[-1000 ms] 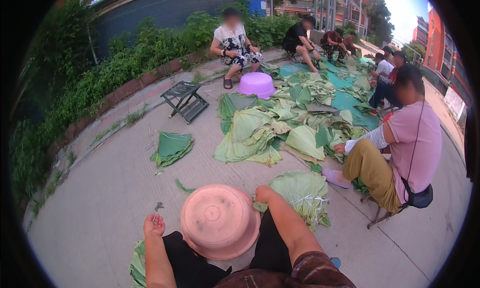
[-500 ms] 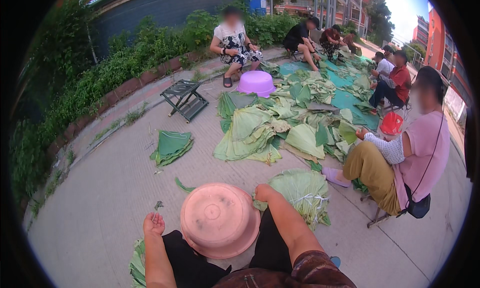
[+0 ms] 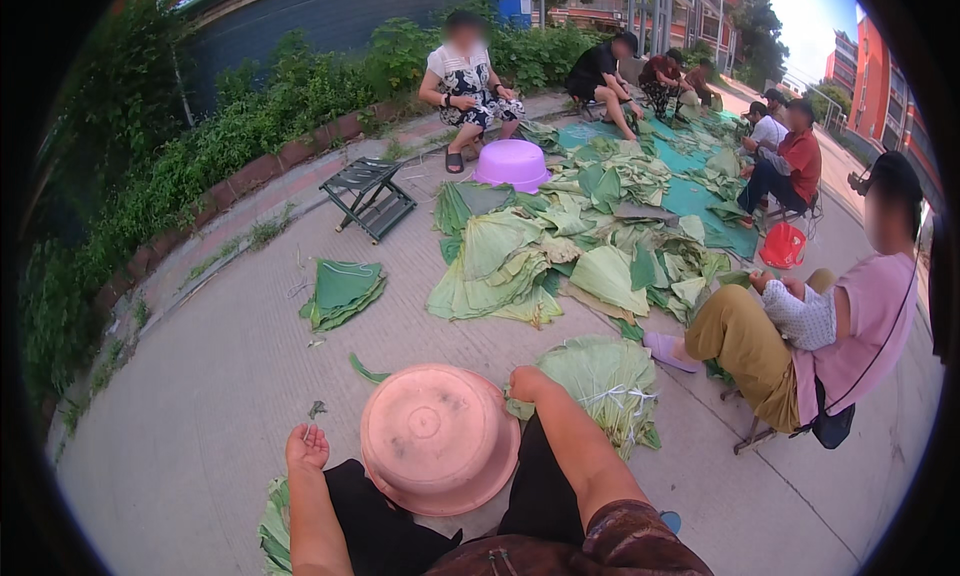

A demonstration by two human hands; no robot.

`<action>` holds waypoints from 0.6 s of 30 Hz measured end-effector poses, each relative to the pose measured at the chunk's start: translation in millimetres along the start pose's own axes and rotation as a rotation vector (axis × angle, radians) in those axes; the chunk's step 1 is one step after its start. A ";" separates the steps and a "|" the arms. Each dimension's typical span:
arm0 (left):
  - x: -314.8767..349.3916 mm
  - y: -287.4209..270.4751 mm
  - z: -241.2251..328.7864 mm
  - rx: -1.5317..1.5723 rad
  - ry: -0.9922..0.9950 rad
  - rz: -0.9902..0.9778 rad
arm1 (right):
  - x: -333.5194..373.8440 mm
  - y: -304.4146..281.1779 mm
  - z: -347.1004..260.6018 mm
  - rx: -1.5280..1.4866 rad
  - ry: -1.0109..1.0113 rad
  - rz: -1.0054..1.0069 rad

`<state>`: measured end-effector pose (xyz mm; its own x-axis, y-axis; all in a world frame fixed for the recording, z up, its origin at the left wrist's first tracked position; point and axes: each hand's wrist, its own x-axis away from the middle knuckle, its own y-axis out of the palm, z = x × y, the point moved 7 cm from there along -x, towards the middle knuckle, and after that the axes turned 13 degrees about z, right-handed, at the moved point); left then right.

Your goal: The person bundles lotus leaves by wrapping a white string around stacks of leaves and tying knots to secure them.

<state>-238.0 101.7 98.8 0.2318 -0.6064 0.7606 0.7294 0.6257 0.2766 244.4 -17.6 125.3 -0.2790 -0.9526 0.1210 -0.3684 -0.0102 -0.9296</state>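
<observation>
Flanking the upturned pink basin [image 3: 428,426] are the left hand [image 3: 307,449], palm up, fingers half-curled, and, at the basin's right, beside a tied leaf bundle [image 3: 598,376], the right hand [image 3: 528,384]; whether either grips anything, I cannot tell.

I see open concrete [image 3: 200,406] left of the left hand [image 3: 307,449]; rightward, the upturned basin [image 3: 428,426] and tied leaf bundle [image 3: 598,381] block it.
</observation>
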 end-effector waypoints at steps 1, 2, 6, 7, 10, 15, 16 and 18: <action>-0.1 0.1 0.0 -0.001 -0.002 -0.001 | 0.0 0.0 0.2 0.003 -0.003 0.003; 0.0 -0.3 0.0 -0.002 -0.003 0.000 | 0.1 0.1 -0.3 0.006 -0.007 0.006; -0.6 -1.0 0.3 0.001 0.000 -0.004 | -0.3 1.8 0.1 -0.002 0.004 0.003; -1.1 -1.3 0.4 0.006 0.001 0.000 | -0.6 2.1 0.5 -0.007 0.008 0.005; -1.2 -1.8 0.2 0.008 0.004 0.001 | -1.1 3.0 0.8 -0.006 0.014 0.004; -2.2 -1.8 -0.1 0.012 0.001 -0.005 | -2.8 4.0 2.0 0.009 0.014 -0.001; -3.8 -1.6 0.2 0.008 0.008 -0.017 | -3.5 4.2 2.4 0.010 0.016 -0.002; -5.1 -1.3 1.0 0.003 0.015 -0.028 | -3.9 4.5 1.8 0.012 0.018 -0.004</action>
<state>-240.9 104.5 95.2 0.2213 -0.6311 0.7435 0.7338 0.6099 0.2993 245.4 -14.5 120.1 -0.2934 -0.9470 0.1308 -0.3591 -0.0176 -0.9331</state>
